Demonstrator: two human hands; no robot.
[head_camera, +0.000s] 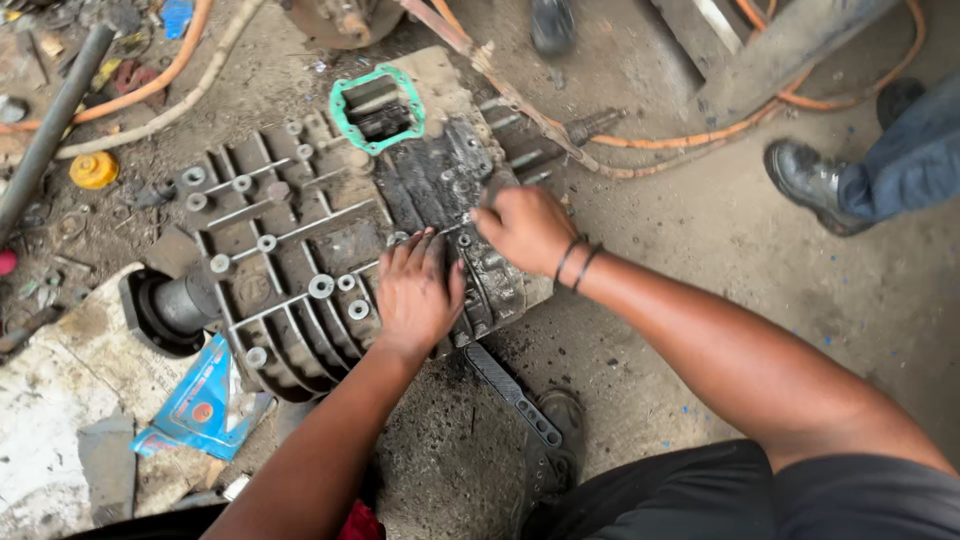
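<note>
Gearbox housing (300, 270) lies under my left hand (415, 295), pressed flat, fingers apart; my right hand (522, 228) just beyond pinches its edge, grip closed. Best keep steady downward pressure.

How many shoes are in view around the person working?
4: a black shoe at right, another's dark toe above it, one at top centre, one below the grey ribbed metal casing. Others may be hidden.
</note>
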